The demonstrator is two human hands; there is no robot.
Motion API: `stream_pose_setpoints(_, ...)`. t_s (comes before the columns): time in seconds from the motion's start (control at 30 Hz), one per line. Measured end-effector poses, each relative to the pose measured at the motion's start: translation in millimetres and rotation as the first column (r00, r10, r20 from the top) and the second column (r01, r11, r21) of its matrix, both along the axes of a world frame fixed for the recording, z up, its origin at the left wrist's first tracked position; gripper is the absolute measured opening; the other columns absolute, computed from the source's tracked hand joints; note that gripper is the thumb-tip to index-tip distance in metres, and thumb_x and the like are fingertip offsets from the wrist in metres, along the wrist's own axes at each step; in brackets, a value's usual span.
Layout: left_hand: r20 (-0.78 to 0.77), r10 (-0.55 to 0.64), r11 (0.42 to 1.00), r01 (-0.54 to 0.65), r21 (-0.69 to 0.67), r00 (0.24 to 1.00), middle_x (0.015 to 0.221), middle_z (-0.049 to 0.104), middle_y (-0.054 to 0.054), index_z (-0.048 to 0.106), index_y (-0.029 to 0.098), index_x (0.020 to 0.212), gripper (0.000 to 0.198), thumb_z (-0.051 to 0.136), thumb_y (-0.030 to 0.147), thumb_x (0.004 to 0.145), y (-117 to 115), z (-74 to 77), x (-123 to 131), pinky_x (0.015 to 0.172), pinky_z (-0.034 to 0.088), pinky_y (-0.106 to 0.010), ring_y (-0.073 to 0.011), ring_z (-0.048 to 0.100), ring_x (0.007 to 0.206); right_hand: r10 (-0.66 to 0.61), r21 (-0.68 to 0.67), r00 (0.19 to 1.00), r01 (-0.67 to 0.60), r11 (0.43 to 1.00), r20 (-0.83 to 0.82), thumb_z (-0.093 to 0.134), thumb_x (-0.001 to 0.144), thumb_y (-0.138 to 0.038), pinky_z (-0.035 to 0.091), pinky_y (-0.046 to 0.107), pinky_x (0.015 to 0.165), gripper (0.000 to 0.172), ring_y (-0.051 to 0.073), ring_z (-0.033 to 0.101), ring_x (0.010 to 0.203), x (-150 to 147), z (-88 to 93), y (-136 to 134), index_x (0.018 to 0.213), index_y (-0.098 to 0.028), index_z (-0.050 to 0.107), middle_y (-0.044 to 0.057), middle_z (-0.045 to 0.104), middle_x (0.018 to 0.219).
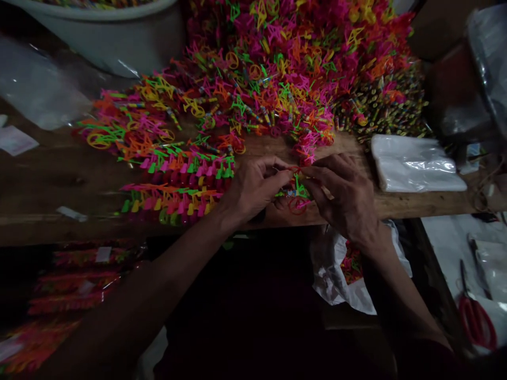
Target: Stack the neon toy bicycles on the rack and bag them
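My left hand and my right hand meet over the front edge of the wooden bench. Thumb and fingers of each are closed in a pinch on a small red plastic piece, mostly covered by the fingertips. Just below the fingertips lie a few loose green, pink and red plastic pieces. To the left of my left hand, small bright plastic toys are lined up in two rows. Behind both hands spreads a large heap of pink, orange, yellow and green plastic pieces.
Short printed sticks are piled at the right, behind a stack of clear plastic bags. A white tub stands back left. Below the bench are an open white sack and filled packs. Red-handled scissors lie lower right.
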State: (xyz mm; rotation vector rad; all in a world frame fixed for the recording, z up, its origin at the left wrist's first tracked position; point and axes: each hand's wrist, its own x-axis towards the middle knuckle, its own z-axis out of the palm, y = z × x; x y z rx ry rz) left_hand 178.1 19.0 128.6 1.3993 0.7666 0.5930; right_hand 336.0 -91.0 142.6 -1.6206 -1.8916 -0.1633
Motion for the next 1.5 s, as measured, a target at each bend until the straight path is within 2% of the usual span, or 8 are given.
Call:
stream_pose_setpoints(0.2,0.018,0.052,0.987,-0.054,0.151,0.999,0.068,0.07,0.001,0.072,0.019,0.08,0.009,0.067,0.026,0.082,-7,-5.1,1,0.049,0.049,-0.02,-0.0111,0.063,0.055,-0.063,0.043,0.997,0.061,0.997,0.04,0.06,0.098,-0.026,0.049,0.051,0.096,0.009,0.027,0.062,0.096,-4,-11.4,2,0.102,-0.025,0.068,0.007,0.068,0.095)
stream_pose_setpoints(0.33,0.01,0.051,0.989,-0.052,0.136,0.999,0.063,0.068,0.004,0.065,0.022,0.085,0.006,0.065,0.028,0.086,-12,-7.7,1,0.044,0.045,-0.023,-0.0122,0.061,0.046,-0.112,0.121,0.993,0.108,0.987,0.03,0.058,0.098,-0.026,0.045,0.06,0.109,0.012,0.029,0.062,0.104,-9,-19.0,3,0.107,-0.028,0.066,0.007,0.067,0.099)
stream_pose_setpoints(0.47,-0.007,0.073,0.975,-0.069,0.212,0.997,0.065,0.068,0.004,0.06,0.022,0.083,0.007,0.068,0.022,0.083,-9,-3.6,0,0.053,0.048,-0.025,-0.0142,0.064,0.056,-0.083,0.085,0.996,0.08,0.993,0.031,0.059,0.097,-0.022,0.039,0.065,0.115,0.009,0.029,0.061,0.106,-12,-19.0,5,0.103,-0.027,0.063,0.007,0.066,0.101)
stream_pose_setpoints(0.7,-0.108,0.099,0.796,-0.014,0.605,0.989,0.067,0.062,0.005,0.052,0.022,0.079,0.015,0.063,0.011,0.084,-7,7.8,-2,0.067,0.046,-0.024,-0.0111,0.062,0.064,-0.12,0.059,0.991,0.124,0.991,-0.059,0.06,0.092,-0.02,0.048,0.061,0.103,0.008,0.031,0.057,0.118,-8,-18.2,9,0.098,-0.025,0.06,0.01,0.063,0.119)
stream_pose_setpoints(0.97,-0.181,0.215,0.697,-0.021,0.716,0.96,0.074,0.066,0.005,0.055,0.023,0.089,0.011,0.063,0.016,0.086,-9,-3.1,0,0.067,0.047,-0.025,-0.0119,0.064,0.065,-0.138,0.063,0.985,0.146,0.987,-0.107,0.057,0.088,-0.014,0.051,0.06,0.104,0.016,0.032,0.057,0.126,-4,-19.3,20,0.094,-0.028,0.052,0.013,0.059,0.133)
stream_pose_setpoints(1.27,-0.039,0.187,0.767,-0.121,0.63,0.982,0.069,0.064,0.007,0.053,0.024,0.088,0.013,0.064,0.018,0.088,-5,-8.3,5,0.061,0.05,-0.023,-0.0103,0.063,0.06,-0.223,0.042,0.946,0.239,0.97,-0.237,0.054,0.092,-0.016,0.049,0.059,0.111,0.014,0.031,0.054,0.132,-13,-19.9,24,0.096,-0.029,0.056,0.009,0.058,0.138)
stream_pose_setpoints(1.4,0.023,0.18,0.715,-0.147,0.684,0.983,0.086,0.07,0.003,0.056,0.024,0.095,0.01,0.061,0.017,0.09,-2,-16.5,7,0.075,0.056,-0.024,-0.0118,0.072,0.078,-0.306,0.077,0.918,0.334,0.939,-0.251,0.057,0.09,-0.018,0.045,0.062,0.113,0.012,0.032,0.052,0.134,-21,-26.0,26,0.098,-0.028,0.056,0.011,0.057,0.141)
stream_pose_setpoints(1.5,0.083,0.243,0.682,-0.231,0.694,0.967,0.085,0.07,0.003,0.056,0.023,0.099,0.008,0.06,0.019,0.092,-4,-20.9,14,0.073,0.056,-0.024,-0.0118,0.072,0.076,-0.37,0.147,0.868,0.435,0.888,-0.331,0.056,0.091,-0.018,0.047,0.06,0.111,0.009,0.032,0.054,0.131,-34,-29.4,31,0.095,-0.026,0.054,0.014,0.059,0.136)
